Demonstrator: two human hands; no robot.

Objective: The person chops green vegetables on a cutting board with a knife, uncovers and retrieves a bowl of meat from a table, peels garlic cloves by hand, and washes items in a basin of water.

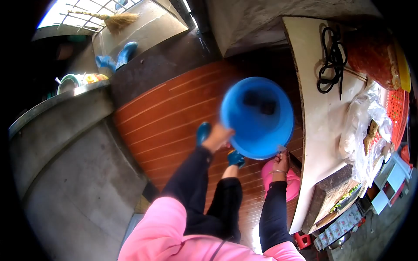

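A round blue plastic basin (257,139) is tilted toward me above the red-brown floor. My left hand (219,138), smeared by motion, is closed on the basin's left rim. At its lower right edge my right hand (281,160), with a bracelet at the wrist, has its fingers closed near the rim. A small pale bit shows at those fingertips, too small to name. Dark blurred patches (260,103) lie inside the basin; I cannot tell whether they are things or reflections. Below the right hand stands a pink bucket or basin (288,186), partly hidden by my forearm.
A white-topped table (315,130) on the right holds a black cord (333,61), plastic bags (363,126), a red basket (397,115) and a thick chopping board (328,195). To the left is a concrete counter (78,161). Blue boots (124,54) and a broom (117,21) are behind.
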